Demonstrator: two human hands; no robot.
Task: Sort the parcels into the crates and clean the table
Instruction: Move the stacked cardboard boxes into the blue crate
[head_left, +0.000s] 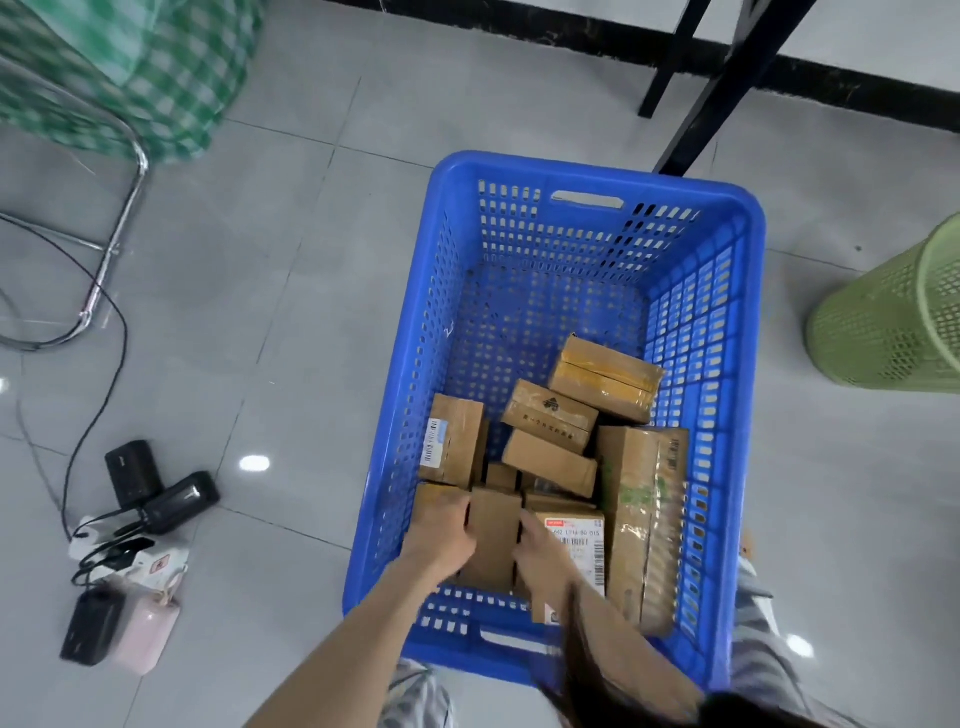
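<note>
A blue perforated plastic crate (524, 244) stands on the grey tiled floor below me. Several brown cardboard parcels lie in its near half. Both of my hands reach down into the crate. My left hand (441, 535) and my right hand (545, 556) press against the two sides of an upright brown parcel (493, 535) near the crate's front wall. A parcel with a white barcode label (584, 545) lies just right of my right hand. A tall parcel (644, 519) leans along the right wall.
A green mesh bin (893, 317) stands right of the crate. Black table legs (727, 78) rise behind it. At left lie a power strip, chargers and power banks (135, 545) with cables. A chrome chair frame (119, 223) and green checked cloth (135, 67) sit far left.
</note>
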